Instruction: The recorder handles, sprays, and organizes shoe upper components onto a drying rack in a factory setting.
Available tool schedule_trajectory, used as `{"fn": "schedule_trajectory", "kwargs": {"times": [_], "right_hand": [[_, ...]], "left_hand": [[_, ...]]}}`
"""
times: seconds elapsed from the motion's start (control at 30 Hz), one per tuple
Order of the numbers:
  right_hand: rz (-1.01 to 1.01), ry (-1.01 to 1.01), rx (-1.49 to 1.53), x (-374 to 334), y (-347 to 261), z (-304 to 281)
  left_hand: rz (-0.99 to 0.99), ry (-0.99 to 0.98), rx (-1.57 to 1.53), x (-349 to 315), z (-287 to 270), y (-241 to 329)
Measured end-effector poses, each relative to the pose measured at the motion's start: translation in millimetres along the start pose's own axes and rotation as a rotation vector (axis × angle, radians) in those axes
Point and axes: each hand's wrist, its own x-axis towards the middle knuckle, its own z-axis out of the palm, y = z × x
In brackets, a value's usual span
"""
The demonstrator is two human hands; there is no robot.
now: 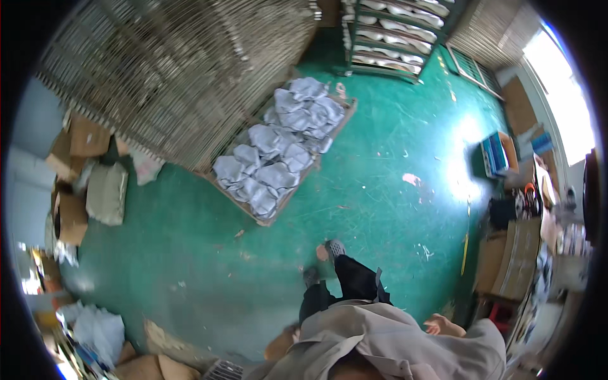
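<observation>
My left hand hangs low beside my left hip, smeared by motion; its fingers do not show clearly. On the other side my right hand is out from my body, holding nothing, with its fingers loosely apart. Neither hand touches anything I can see. In front of my feet, a low wooden-edged rack or tray carries several soft, silvery-grey shaped pieces. Behind it leans a large slatted rack.
A tall green shelf rack with white shaped items stands at the far side. Cardboard boxes and a blue-and-brown box line the right. Boxes, a pale sack and white plastic bags lie left. Scraps dot the green floor.
</observation>
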Motion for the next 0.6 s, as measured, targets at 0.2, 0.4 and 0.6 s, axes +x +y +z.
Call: {"fn": "schedule_trajectory", "kwargs": {"times": [0.2,0.4,0.6], "right_hand": [[-0.239,0.547,1.172,25.4,41.8,81.9],[-0.487,0.07,0.557,8.1,-67.9,130.7],[-0.737,0.302,0.637,140.3,-84.2,55.2]], "left_hand": [[0.179,-0.207,0.533,78.6,15.3,25.5],[0.218,0.201,-0.62,219.7,-63.0,108.1],[0.069,0.262,-0.625,336.1,-86.1,328.0]]}}
